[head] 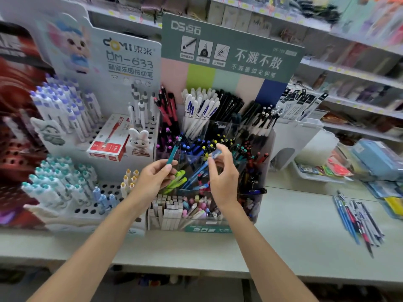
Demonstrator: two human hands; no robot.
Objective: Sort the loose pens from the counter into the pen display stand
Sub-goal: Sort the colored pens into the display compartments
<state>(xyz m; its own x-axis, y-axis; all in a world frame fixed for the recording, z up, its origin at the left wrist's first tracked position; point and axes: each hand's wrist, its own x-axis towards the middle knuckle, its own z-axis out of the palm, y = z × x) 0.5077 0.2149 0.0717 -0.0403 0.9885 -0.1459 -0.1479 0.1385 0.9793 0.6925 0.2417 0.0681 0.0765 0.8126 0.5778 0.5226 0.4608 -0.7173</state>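
The person's left hand is gripping a teal pen between thumb and curled fingers, its clicker end pointing up and away; the right hand is pinching the upper end of a blue pen with thumb and forefinger, the other fingers curling loosely; that pen is slanting down toward the left hand, its lower end sitting inside a middle compartment, though blur is hiding the tip. Both hands are hovering over the pen display stand, whose clear compartments are lying directly beneath and beyond them, crowded with pens. The loose pens are lying in a heap on the counter, well out to the right of the right hand. Beyond the left hand, a red box is resting on a white stand.
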